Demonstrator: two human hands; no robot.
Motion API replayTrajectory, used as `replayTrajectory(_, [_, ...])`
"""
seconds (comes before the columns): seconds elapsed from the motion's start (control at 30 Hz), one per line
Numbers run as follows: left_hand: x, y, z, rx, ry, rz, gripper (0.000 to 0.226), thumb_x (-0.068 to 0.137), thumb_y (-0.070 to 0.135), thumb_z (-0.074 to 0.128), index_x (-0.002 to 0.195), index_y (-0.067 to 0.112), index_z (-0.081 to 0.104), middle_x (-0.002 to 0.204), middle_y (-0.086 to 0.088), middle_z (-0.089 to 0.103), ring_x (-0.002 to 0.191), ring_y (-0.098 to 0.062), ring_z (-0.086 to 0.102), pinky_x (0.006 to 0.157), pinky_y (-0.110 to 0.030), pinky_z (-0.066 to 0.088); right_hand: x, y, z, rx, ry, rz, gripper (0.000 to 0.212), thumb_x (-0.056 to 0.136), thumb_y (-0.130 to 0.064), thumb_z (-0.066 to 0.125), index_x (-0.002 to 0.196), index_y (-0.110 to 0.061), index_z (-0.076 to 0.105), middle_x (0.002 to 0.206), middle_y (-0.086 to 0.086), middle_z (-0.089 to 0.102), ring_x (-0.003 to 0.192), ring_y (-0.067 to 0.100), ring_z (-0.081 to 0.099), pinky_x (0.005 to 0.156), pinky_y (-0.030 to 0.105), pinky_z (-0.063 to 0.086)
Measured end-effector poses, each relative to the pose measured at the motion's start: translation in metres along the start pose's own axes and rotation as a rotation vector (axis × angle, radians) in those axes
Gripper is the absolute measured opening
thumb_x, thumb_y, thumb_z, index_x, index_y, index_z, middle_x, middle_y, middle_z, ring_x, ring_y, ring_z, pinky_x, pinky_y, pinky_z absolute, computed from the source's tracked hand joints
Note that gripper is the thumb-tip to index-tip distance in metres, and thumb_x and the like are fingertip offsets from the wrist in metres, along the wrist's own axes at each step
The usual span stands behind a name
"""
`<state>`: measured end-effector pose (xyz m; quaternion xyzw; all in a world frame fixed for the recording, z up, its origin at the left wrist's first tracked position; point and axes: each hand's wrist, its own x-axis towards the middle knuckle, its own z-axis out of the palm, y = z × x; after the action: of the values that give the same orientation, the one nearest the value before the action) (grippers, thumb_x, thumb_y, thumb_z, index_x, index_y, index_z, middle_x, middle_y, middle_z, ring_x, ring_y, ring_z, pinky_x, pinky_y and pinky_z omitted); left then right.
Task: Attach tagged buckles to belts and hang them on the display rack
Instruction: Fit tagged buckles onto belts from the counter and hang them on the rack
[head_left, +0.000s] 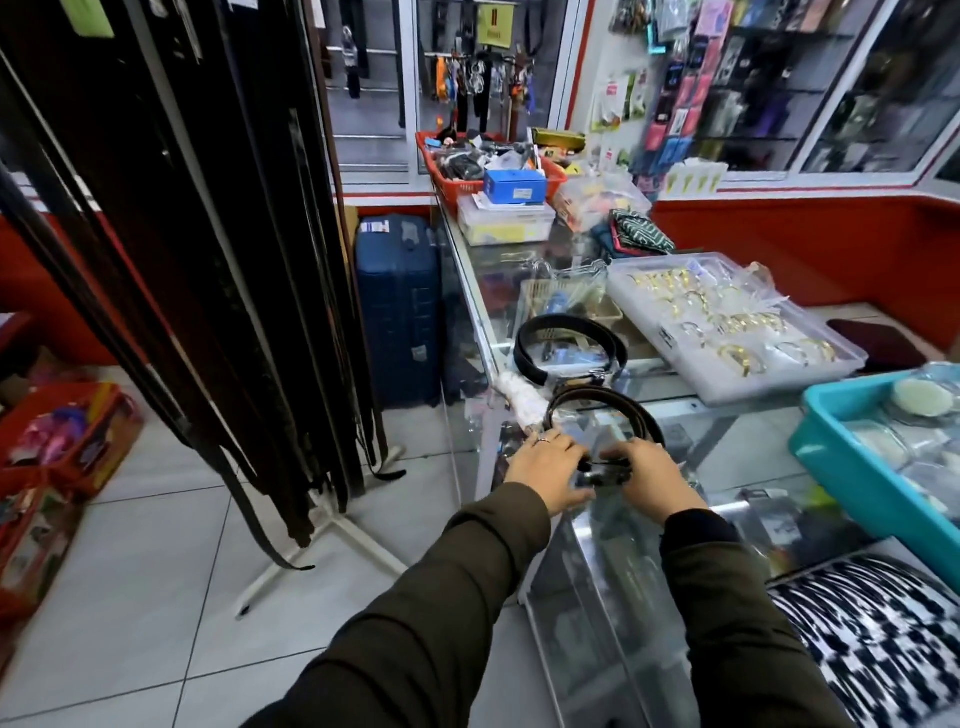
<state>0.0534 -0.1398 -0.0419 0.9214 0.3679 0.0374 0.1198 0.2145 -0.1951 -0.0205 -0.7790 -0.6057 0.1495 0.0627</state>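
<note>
A coiled dark belt (618, 408) lies on the glass counter (727, 415) near its left edge. My left hand (545, 467) and my right hand (657, 480) both grip its near end, where a dark buckle (605, 475) sits between them. Behind it, a second coiled black belt (569, 345) rests on the counter. The display rack (322, 525), a white stand on the tiled floor to the left, carries several long dark belts (208, 260) hanging down to the floor.
A clear tray of gold and silver buckles (727, 327) sits at the right, a teal bin (852, 467) nearer. A red basket (457, 182) and boxes crowd the counter's far end. A blue suitcase (397, 312) stands beside the counter; red boxes (62, 441) lie on the floor left.
</note>
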Motion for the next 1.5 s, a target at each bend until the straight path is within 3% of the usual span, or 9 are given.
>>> replayTrajectory(0.3, [-0.032,-0.034,-0.004,-0.206,0.186,-0.049,0.027,0.096,0.016,0.053,0.121,0.010,0.061,0.130,-0.012,0.056,0.123,-0.034,0.056,0.090,-0.045,0.053,-0.003,-0.028,-0.008,0.054,-0.076,-0.124,0.037,0.080,-0.016,0.078,0.116,-0.026,0.077,0.117,-0.002,0.079,0.118,0.017,0.068,0.107,0.037,0.043])
replayTrajectory(0.47, [-0.063,-0.072,-0.011,-0.380,0.356,-0.123,0.031,0.096,0.014,0.053,0.127,0.014,0.060,0.142,-0.006,0.058,0.149,-0.023,0.040,0.103,-0.043,0.050,0.007,-0.071,-0.007,0.329,-0.111,-0.296,0.036,0.075,-0.006,0.087,0.110,-0.014,0.079,0.094,-0.002,0.078,0.080,-0.008,0.067,0.074,0.000,0.048])
replayTrajectory(0.6, [-0.086,-0.095,-0.028,-0.556,0.668,-0.245,0.031,0.098,0.011,0.056,0.128,0.011,0.063,0.135,-0.008,0.057,0.126,-0.022,0.056,0.109,-0.032,0.044,0.016,-0.114,-0.011,0.512,-0.076,-0.400,0.025,0.078,-0.008,0.086,0.099,-0.016,0.077,0.089,-0.002,0.079,0.081,0.013,0.073,0.075,0.013,0.057])
replayTrajectory(0.77, [-0.112,-0.119,-0.049,-1.142,0.937,-0.656,0.025,0.090,0.029,0.076,0.109,0.015,0.070,0.084,0.003,0.069,0.069,-0.010,0.068,0.065,-0.023,0.056,0.028,-0.163,-0.010,0.796,-0.130,-0.453,0.025,0.076,-0.012,0.089,0.094,-0.024,0.077,0.082,-0.009,0.081,0.078,-0.003,0.074,0.072,0.009,0.055])
replayTrajectory(0.87, [-0.128,-0.129,-0.062,-1.383,0.835,-0.602,0.014,0.085,0.026,0.082,0.093,0.017,0.074,0.078,-0.003,0.076,0.069,-0.014,0.073,0.061,-0.028,0.059,0.030,-0.189,-0.004,0.924,-0.184,-0.506,0.023,0.079,-0.012,0.086,0.100,-0.020,0.078,0.092,-0.002,0.083,0.088,0.004,0.077,0.081,0.017,0.059])
replayTrajectory(1.03, [-0.157,-0.146,-0.075,-1.278,0.919,-0.603,0.010,0.084,0.023,0.083,0.092,0.016,0.080,0.077,0.004,0.077,0.065,0.002,0.069,0.054,-0.015,0.053,0.028,-0.228,0.013,1.028,-0.259,-0.475,0.027,0.082,-0.023,0.084,0.105,-0.009,0.079,0.094,0.009,0.083,0.087,0.012,0.076,0.070,0.018,0.059])
replayTrajectory(1.2, [-0.179,-0.162,-0.090,-1.312,1.043,-0.557,0.007,0.087,0.014,0.080,0.092,0.019,0.079,0.100,-0.010,0.079,0.092,-0.018,0.075,0.082,-0.030,0.062,0.027,-0.259,0.014,1.086,-0.365,-0.545,0.022,0.084,-0.013,0.081,0.105,-0.005,0.078,0.104,0.020,0.079,0.094,0.021,0.075,0.085,0.031,0.063])
replayTrajectory(1.33, [-0.194,-0.171,-0.115,-1.396,1.157,-0.503,0.010,0.087,0.013,0.079,0.092,0.022,0.080,0.088,0.000,0.082,0.084,-0.011,0.078,0.068,-0.025,0.063,0.026,-0.292,0.004,1.140,-0.385,-0.601,0.027,0.083,-0.005,0.080,0.110,-0.006,0.075,0.105,0.020,0.079,0.091,0.020,0.077,0.081,0.029,0.065])
replayTrajectory(1.5, [-0.221,-0.190,-0.169,-1.479,1.252,-0.360,0.018,0.089,0.006,0.074,0.101,0.018,0.081,0.100,-0.005,0.082,0.095,-0.017,0.078,0.080,-0.026,0.063,0.022,-0.357,-0.023,1.265,-0.276,-0.707,0.020,0.084,-0.008,0.081,0.103,-0.010,0.078,0.097,0.015,0.082,0.090,0.021,0.080,0.081,0.033,0.066])
